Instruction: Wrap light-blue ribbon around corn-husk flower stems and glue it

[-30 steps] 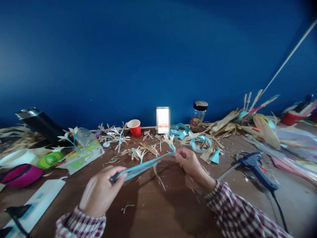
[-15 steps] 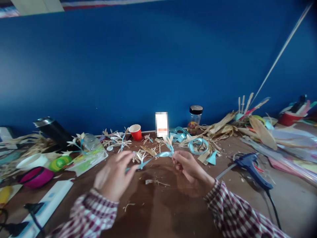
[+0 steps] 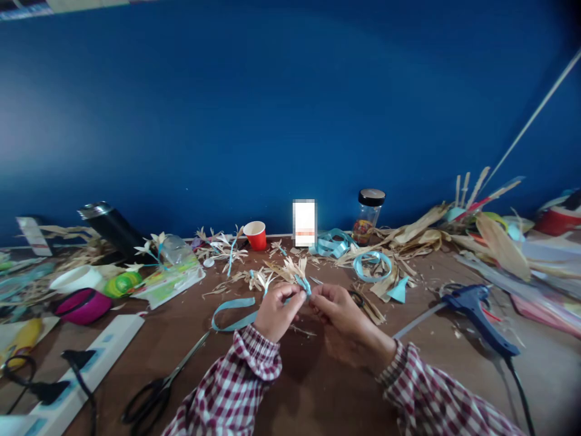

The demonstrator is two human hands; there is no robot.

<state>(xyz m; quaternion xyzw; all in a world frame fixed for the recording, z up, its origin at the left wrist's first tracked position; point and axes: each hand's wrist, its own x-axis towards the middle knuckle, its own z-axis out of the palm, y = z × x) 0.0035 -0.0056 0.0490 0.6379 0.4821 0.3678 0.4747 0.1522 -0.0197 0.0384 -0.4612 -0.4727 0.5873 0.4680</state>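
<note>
My left hand (image 3: 278, 310) is closed in a pinch at the blue ribbon (image 3: 233, 304), whose loose length loops out to the left over the table. Close beside it, my right hand (image 3: 339, 312) pinches the base of a small flower with pale dried-husk petals (image 3: 296, 267). Blue ribbon wraps the flower's stem, and the petals point up and away from me. My fingertips nearly meet at the stem and hide its lower end. Just behind my left hand lies another pale husk flower (image 3: 262, 281).
Black-handled scissors (image 3: 154, 393) and a white power strip (image 3: 97, 369) are at left. A blue glue gun (image 3: 476, 309) lies at right. Behind stand a red paper cup (image 3: 256, 237), a black-lidded jar (image 3: 368, 219) and coiled blue ribbon (image 3: 333, 243). Dried husks (image 3: 413, 227) are piled at right.
My left hand has moved right to meet my right hand at the flower's stem. The ribbon, stretched between the hands before, now loops slack to the left. The scissors at left have come into view.
</note>
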